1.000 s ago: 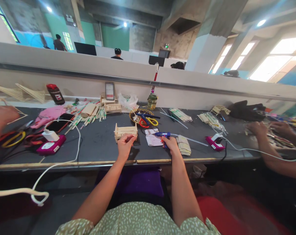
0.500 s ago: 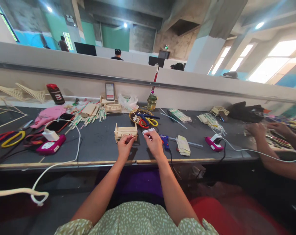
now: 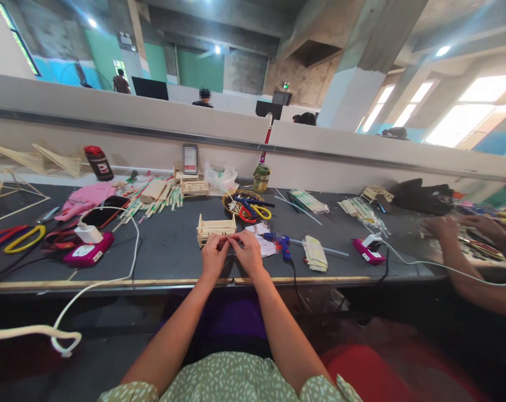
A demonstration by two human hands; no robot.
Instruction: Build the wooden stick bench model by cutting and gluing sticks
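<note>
My left hand (image 3: 214, 258) and my right hand (image 3: 247, 251) meet at the fingertips above the front of the dark table (image 3: 169, 251). Both are pinched closed; whatever sits between the fingers is too small to make out. Just behind my left hand stands a small model made of thin wooden sticks (image 3: 216, 224), partly covered by the fingers. A printed sheet of paper (image 3: 270, 249) lies to the right of my right hand, with a blue glue gun (image 3: 283, 245) resting over its edge.
Behind the hands, a basket (image 3: 227, 209) holds small pieces and scissors with yellow handles (image 3: 263, 213). A folded cloth (image 3: 315, 254) lies right of the glue gun. Pink power sockets (image 3: 89, 254) with white cables sit on either side. A co-worker's hands (image 3: 441, 229) are at far right.
My right hand has moved left to meet my left hand at the fingertips. The paper and glue gun behind it now show more fully. The view has shifted slightly.
</note>
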